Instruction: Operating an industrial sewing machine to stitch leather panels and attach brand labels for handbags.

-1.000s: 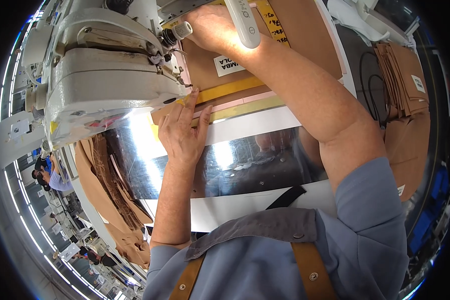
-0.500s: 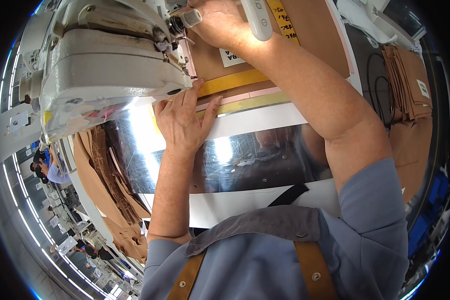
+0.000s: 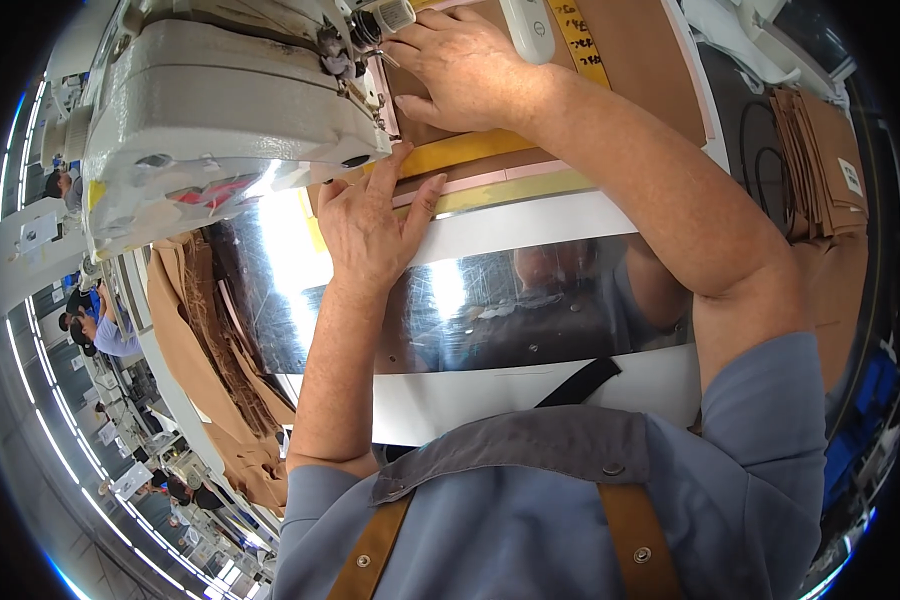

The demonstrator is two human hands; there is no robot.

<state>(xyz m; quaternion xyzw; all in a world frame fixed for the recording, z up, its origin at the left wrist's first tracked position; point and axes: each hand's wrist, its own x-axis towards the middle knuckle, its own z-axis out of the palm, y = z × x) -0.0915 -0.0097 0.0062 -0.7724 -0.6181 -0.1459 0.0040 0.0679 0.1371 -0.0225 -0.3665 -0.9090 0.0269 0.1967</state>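
A sewing machine point(image 3: 220, 115) fills the upper left, its needle area at its right end. My left hand point(image 3: 370, 225) lies flat with fingers spread just below that end. Its fingertips touch the near left edge of a brown panel point(image 3: 650, 80), which is edged with pink strips and crossed by a yellow strip point(image 3: 470, 152). Farther off, my right hand point(image 3: 465, 65) rests palm down on the panel beside the needle area, fingers stretched out. A second yellow strip with handwriting point(image 3: 582, 45) runs away to the right of that hand. Neither hand grips anything.
A shiny metal plate point(image 3: 490, 310) lies in front of me on the white table point(image 3: 450, 395). Brown sheets are piled at the left point(image 3: 185, 330) and right point(image 3: 820, 165). A white lamp-like rod point(image 3: 528, 30) hangs above my right wrist. Other people point(image 3: 105, 320) sit far left.
My right hand has come nearer to me along the panel, its fingers now in view, and covers the white label seen before. My left hand stays almost in place.
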